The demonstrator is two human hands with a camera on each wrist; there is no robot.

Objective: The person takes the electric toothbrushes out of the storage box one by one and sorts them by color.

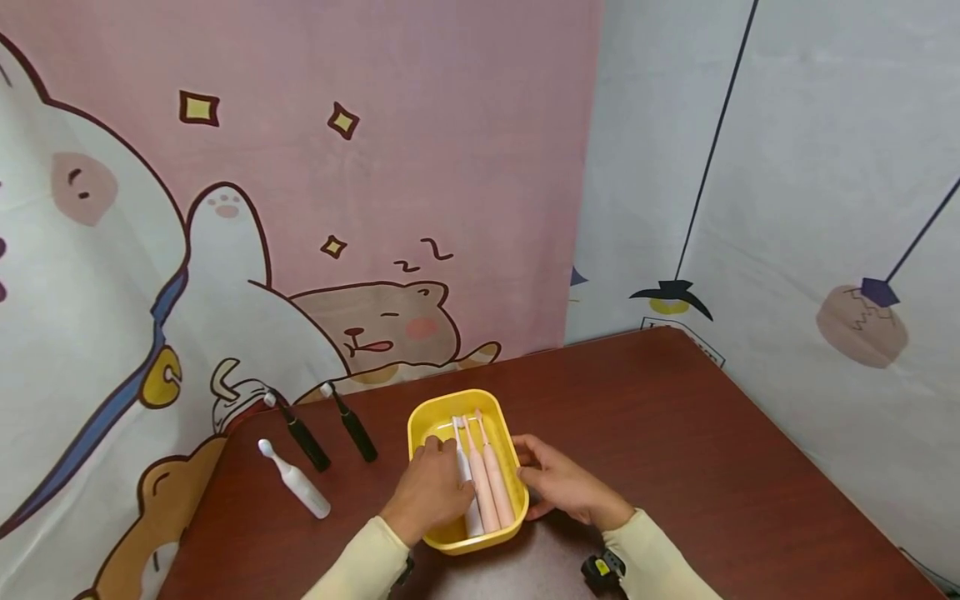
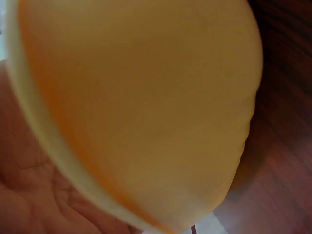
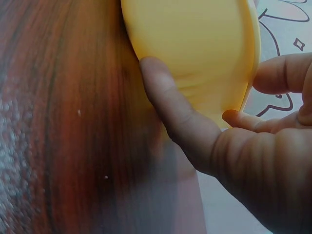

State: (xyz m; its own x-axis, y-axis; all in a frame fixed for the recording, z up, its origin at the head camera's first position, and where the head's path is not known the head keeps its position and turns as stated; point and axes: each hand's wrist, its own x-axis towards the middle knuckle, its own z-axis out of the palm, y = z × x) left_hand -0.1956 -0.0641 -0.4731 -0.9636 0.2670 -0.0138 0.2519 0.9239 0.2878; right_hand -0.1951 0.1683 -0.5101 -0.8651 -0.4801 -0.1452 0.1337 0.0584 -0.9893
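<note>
Left hand (image 1: 431, 492) reaching over yellow tray's (image 1: 433, 419) 9 o'clock side, fingers bent, tips hidden; whether it grips, can't tell. White electric toothbrush (image 1: 464, 464) lies in tray at that hand's 3 o'clock, thumb over its handle, long axis nearly 12-to-6, head at 12. Left nearer. My right hand (image 1: 566, 483) half-open, holding no brush, touching tray's outer wall at 3 o'clock.

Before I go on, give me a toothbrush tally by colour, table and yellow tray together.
White toothbrushes: 2 (one on the table, one in the yellow tray, partly covered by the left hand)
Dark toothbrushes: 2 (both on the table)
Pink toothbrushes: 2 (both in the tray)
Total: 6
</note>
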